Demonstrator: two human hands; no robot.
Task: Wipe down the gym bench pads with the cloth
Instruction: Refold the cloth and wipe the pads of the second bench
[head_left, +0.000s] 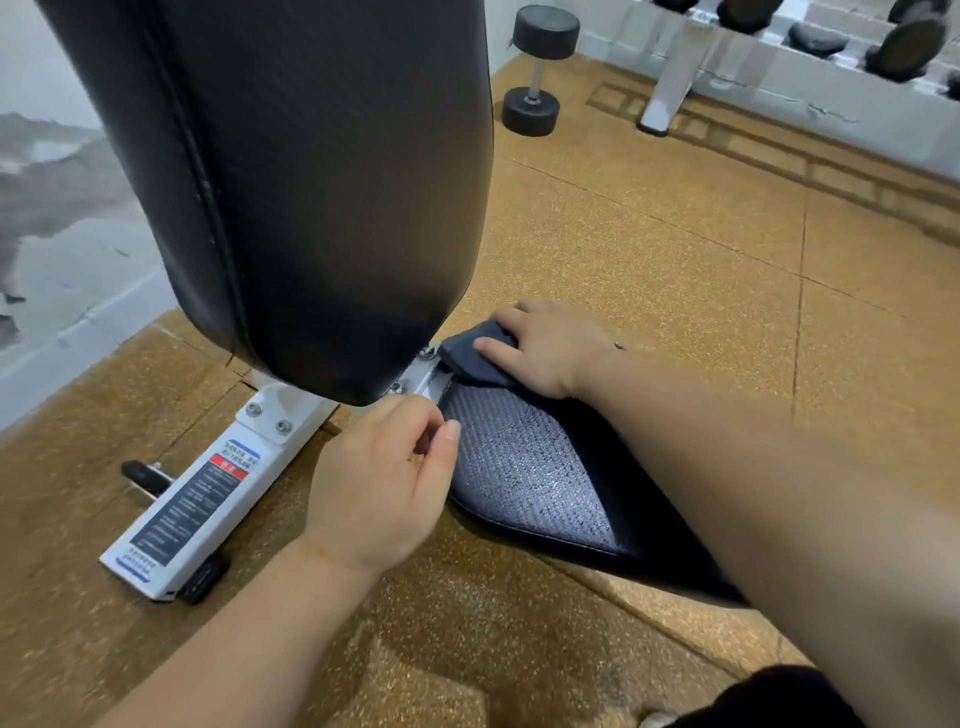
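Right hand (545, 347) flat on a dark cloth (475, 358), fingers spread over it rather than curled, pressing it onto the narrow far end of the seat pad (535, 467), just beside the white frame bracket (428, 374) and its bolts. Cloth bunched under the palm, one corner sticking out toward the backrest. Left hand (384, 483) hovering at the near left edge of the seat pad, fingers loosely curled, thumb and forefinger close together in a narrow pinch; holding nothing that can be made out. Seat pad dark with a textured, greyish sheen across its middle, widening toward the wearer and partly hidden under the right forearm. Backrest pad (311, 182) tilted steeply upward, black, with a stitched seam down its left side, filling the upper left of the view and overhanging the bracket. White frame leg (192, 499) running down to the floor at left, carrying a printed warning label (195, 496) and ending in a black foot cap. Black adjustment knob (140, 475) poking out just left of that leg. Speckled tan rubber floor (675, 249) underneath. Single black dumbbell (540, 70) standing on end well beyond the bench, near the foot of a white dumbbell rack (675, 67) with more weights at the upper right.
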